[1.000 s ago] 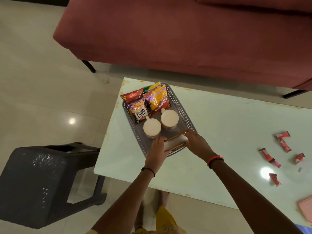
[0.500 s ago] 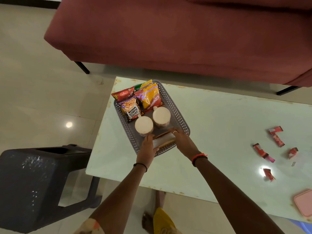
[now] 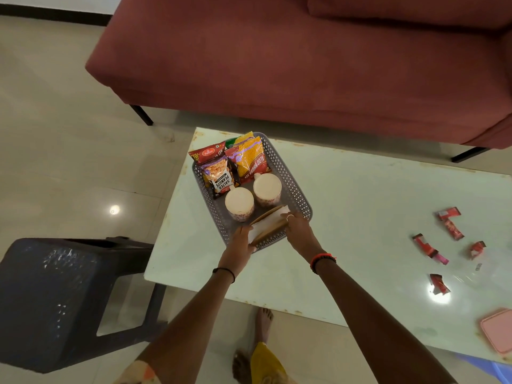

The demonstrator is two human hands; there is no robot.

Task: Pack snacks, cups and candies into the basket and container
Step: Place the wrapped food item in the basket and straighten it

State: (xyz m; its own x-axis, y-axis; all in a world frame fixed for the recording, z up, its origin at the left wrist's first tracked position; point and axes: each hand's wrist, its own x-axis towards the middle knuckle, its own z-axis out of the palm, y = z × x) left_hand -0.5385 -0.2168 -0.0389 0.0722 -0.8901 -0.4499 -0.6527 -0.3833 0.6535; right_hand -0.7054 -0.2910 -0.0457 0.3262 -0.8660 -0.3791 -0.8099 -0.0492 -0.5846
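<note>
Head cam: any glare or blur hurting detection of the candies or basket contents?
Head view: a bright glare spot on the table touches the nearest candy; a second sits on the floor; print on the peanuts packet reads sharp; wide-angle bending curves the table edges; lighting dim, warm.

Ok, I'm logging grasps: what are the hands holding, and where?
Both hold one white-and-brown object at the basket's near end: left hand at its left end, right hand at its right end.

one basket [image 3: 297,195] holds two cups [image 3: 239,202], four snack packets [image 3: 250,159], one wooden box [image 3: 270,224]; roughly six candies [image 3: 424,243], one pink container [image 3: 498,332] nearby.
</note>
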